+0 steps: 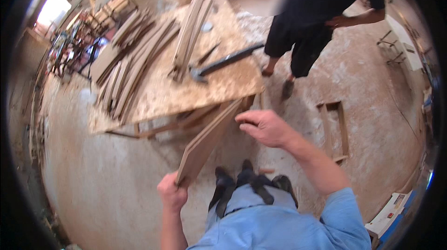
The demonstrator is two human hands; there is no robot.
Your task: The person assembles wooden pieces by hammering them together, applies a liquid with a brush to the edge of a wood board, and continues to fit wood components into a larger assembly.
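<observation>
My left hand is clenched round the near end of the board, which slants up and away from me just in front of the table. Whether its far end touches the table's edge, I cannot tell. My right hand is by that far end, fingers half curled; I can't tell whether they touch the wood or pinch something small.

On the table lie a hammer, its dark handle pointing right, a dark pointed tool just beside it, and a few strips. A bigger pile spreads over the left side.

As for writing, a white box at lower right carries a dark label and a red mark (the label is too small for me to read). A rectangular frame lies on the floor to my right. Beyond the table stands a co-worker in black.
</observation>
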